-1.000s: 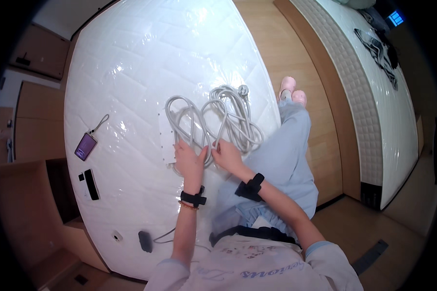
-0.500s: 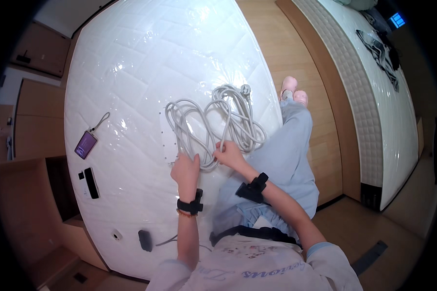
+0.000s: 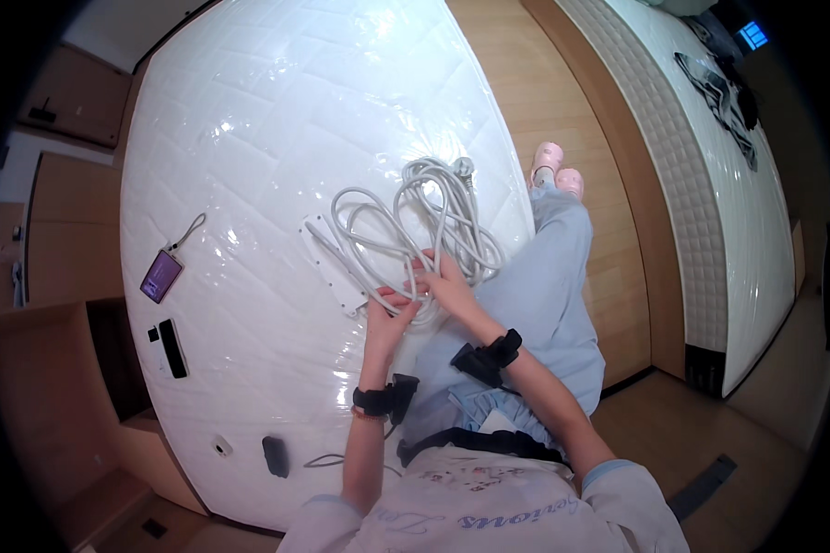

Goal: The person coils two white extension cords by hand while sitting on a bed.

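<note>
A long pale grey power cable (image 3: 367, 196) lies in loose loops on the plastic-wrapped mattress (image 3: 249, 387). Its round plug (image 3: 464, 168) rests at the far end of the right-hand loops. Under the left loops sits a flat white power strip (image 3: 349, 288), partly hidden by the cable. My left hand (image 3: 385, 318) grips the near bend of those loops, fingers curled around the strands. Close beside it, my right hand (image 3: 448, 288) also grips cable strands, and the fingertips of both hands almost meet. Black bands with small boxes circle both wrists.
On the mattress to the left lie a purple-screened device with a strap (image 3: 162, 276), a black-and-white device (image 3: 172, 348), a small white object (image 3: 221, 446) and a dark oval object (image 3: 275, 456). My legs (image 3: 553, 286) stretch along the right edge. Another wrapped mattress (image 3: 710, 212) stands beyond the floor strip.
My left hand has moved right toward my right hand, drawing the left cable loops along. More of the white power strip now shows. My right hand has shifted slightly.
</note>
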A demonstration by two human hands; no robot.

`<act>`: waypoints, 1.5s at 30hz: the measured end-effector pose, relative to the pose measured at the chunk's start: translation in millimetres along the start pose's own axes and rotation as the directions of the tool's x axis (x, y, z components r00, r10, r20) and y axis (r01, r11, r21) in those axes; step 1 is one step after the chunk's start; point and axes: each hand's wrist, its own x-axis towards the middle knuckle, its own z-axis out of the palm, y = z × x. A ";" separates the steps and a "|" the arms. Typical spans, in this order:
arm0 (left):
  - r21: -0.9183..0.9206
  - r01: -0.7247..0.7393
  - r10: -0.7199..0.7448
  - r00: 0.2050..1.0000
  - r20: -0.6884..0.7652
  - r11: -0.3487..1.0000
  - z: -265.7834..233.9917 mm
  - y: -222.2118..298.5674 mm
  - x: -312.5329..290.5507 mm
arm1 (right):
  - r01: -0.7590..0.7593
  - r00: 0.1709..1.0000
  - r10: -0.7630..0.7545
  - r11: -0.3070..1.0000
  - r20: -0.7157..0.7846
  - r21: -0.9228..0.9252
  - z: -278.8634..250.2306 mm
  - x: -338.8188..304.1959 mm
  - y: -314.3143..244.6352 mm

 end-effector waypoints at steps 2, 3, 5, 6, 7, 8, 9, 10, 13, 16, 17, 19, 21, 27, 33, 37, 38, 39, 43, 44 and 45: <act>-0.084 0.112 -0.106 0.992 0.074 0.990 3.7 28.1 -5.4 | 0.000 1.000 -0.002 0.993 0.018 0.119 -7.1 -5.1 -10.8; -0.157 0.215 -0.194 0.971 0.138 0.964 3.3 42.2 -7.0 | 0.003 1.000 -0.005 0.993 0.017 0.120 -11.6 -4.1 -10.5; -0.231 0.259 -0.232 0.963 0.138 0.938 -11.3 34.3 5.6 | 0.114 0.987 -0.115 0.993 0.111 0.018 -22.1 -1.6 -7.1; -0.305 0.301 -0.275 0.953 0.127 0.904 -19.9 31.7 9.7 | 0.113 0.986 -0.114 0.993 0.122 0.022 -19.3 -4.2 -12.0; -0.306 0.303 -0.276 0.952 0.129 0.903 -18.3 38.5 12.1 | 0.039 0.985 -0.047 0.998 0.165 0.051 -19.6 -9.1 -21.3; -0.446 0.240 -0.227 0.970 0.084 0.862 -17.2 46.1 14.3 | -0.036 0.978 0.019 0.996 0.208 0.077 -19.6 -12.7 -27.6; -0.574 0.164 -0.180 0.983 0.030 0.802 -16.4 53.1 16.8 | -0.034 0.978 0.018 0.996 0.208 0.077 -18.1 -14.5 -31.1; -0.583 0.151 -0.171 0.985 0.021 0.798 -20.5 53.1 23.4 | -0.008 0.975 0.009 1.000 0.221 -0.004 -15.6 -15.9 -33.5; -0.692 0.105 -0.166 0.986 -0.022 0.714 -2.2 76.9 22.9 | 0.187 0.970 -0.143 0.956 0.197 -0.226 -11.9 -14.9 -24.1; -0.677 0.085 -0.129 0.991 -0.015 0.731 -2.5 71.4 27.5 | 0.325 0.941 -0.220 0.799 0.257 -0.506 -6.0 -25.0 -41.2; -0.678 0.085 -0.130 0.991 -0.016 0.730 -4.3 70.5 27.8 | 0.315 0.941 -0.143 0.703 0.307 -0.637 -4.3 -29.4 -49.6; -0.659 0.081 -0.102 0.995 0.007 0.748 -2.9 72.7 25.7 | 0.379 0.923 -0.195 0.598 0.331 -0.706 -1.6 -35.7 -49.4; -0.652 0.042 -0.079 0.996 -0.028 0.757 2.4 72.3 21.6 | 0.439 0.899 -0.242 0.482 0.366 -0.759 7.6 -42.1 -49.7; -0.799 -0.011 0.007 1.000 -0.009 0.601 -5.0 54.2 11.8 | 0.322 0.947 -0.129 0.414 0.296 -0.851 17.1 -41.0 -54.1; -0.678 -0.041 -0.192 0.945 -0.265 0.734 -1.8 53.4 19.0 | 0.413 0.905 -0.172 0.572 0.389 -0.708 -0.4 -30.9 -37.1; -0.742 -0.206 -0.086 0.939 -0.334 0.639 -21.0 62.1 26.8 | 0.233 0.972 -0.218 0.813 0.091 -0.534 -12.5 -31.2 -41.8; -0.726 -0.236 -0.095 0.919 -0.383 0.646 -23.4 65.8 28.0 | 0.015 0.999 -0.036 0.890 -0.037 -0.455 -13.6 -32.2 -46.5; -0.725 -0.236 -0.096 0.918 -0.385 0.647 -26.9 68.0 26.8 | 0.014 0.999 -0.034 0.891 -0.035 -0.454 -12.5 -35.5 -52.0; -0.748 -0.140 0.032 0.987 -0.157 0.649 -26.0 82.5 16.2 | 0.549 0.677 -0.727 0.397 0.114 -0.735 -7.3 -43.4 -71.7; -0.705 -0.128 0.066 0.991 -0.114 0.697 -20.3 87.7 12.6 | 0.673 0.508 -0.828 0.209 0.238 -0.710 -5.9 -43.4 -74.9; -0.705 -0.125 0.065 0.992 -0.111 0.699 -17.6 90.1 9.9 | 0.670 0.510 -0.828 0.211 0.235 -0.711 3.0 -43.4 -76.4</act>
